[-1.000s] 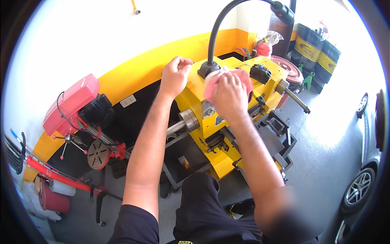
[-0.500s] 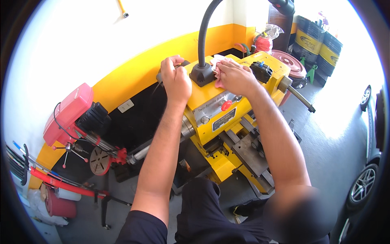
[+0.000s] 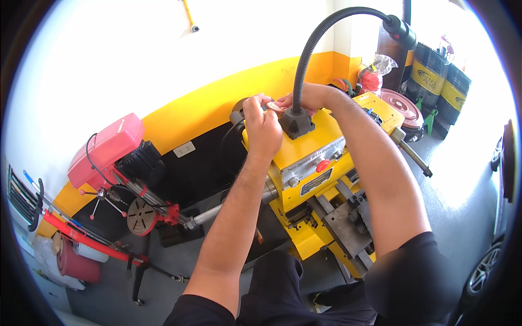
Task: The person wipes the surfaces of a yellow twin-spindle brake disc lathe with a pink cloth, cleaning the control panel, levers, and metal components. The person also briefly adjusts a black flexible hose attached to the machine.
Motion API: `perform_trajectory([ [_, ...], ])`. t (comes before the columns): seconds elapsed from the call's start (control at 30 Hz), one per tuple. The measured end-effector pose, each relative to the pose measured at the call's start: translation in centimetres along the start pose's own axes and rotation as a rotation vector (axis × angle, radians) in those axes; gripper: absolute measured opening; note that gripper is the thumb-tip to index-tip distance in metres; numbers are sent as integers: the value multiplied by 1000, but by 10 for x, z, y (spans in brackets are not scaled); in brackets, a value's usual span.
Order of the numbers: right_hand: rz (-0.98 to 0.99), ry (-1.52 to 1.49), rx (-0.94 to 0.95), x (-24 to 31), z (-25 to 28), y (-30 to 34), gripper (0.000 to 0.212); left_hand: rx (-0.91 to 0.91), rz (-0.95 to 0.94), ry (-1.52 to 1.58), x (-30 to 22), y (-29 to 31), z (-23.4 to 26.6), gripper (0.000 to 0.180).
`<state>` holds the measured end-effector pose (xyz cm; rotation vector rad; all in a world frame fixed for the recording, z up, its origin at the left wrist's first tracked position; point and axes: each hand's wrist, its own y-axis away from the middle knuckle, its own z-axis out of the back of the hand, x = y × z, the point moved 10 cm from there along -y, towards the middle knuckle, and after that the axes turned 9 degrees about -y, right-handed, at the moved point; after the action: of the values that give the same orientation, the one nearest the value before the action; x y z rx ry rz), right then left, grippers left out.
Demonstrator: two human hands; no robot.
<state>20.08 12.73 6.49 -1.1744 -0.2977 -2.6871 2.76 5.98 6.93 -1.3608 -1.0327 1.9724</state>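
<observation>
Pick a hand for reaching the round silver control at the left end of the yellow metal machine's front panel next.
Likely the left hand: it looks nearer the round silver control, while the right hand is partly behind the black ribbed lamp stem.

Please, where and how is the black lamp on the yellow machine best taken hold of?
Probably by its cylindrical head, with the right hand wrapped around the barrel from the person's near side. The head hangs tilted at the free end of the arched, ribbed neck, clear of the yellow machine, so the fingers should fit around it. The neck looks flexible, so it may bend.
</observation>
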Motion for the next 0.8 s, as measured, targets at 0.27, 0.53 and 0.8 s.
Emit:
perform_trajectory([
  [0.27, 137, 8, 59, 3, 1, -29, 21, -84, -21, -90, -9, 0, 5, 26],
  [0.53, 26, 122, -53, -22, 40, 27, 21, -4, -358, -269, -42, 1, -17, 11],
  [0.8, -36, 22, -339, -14, -32, 113, 21, 414, -72, -471, -33, 4, -11, 50],
])
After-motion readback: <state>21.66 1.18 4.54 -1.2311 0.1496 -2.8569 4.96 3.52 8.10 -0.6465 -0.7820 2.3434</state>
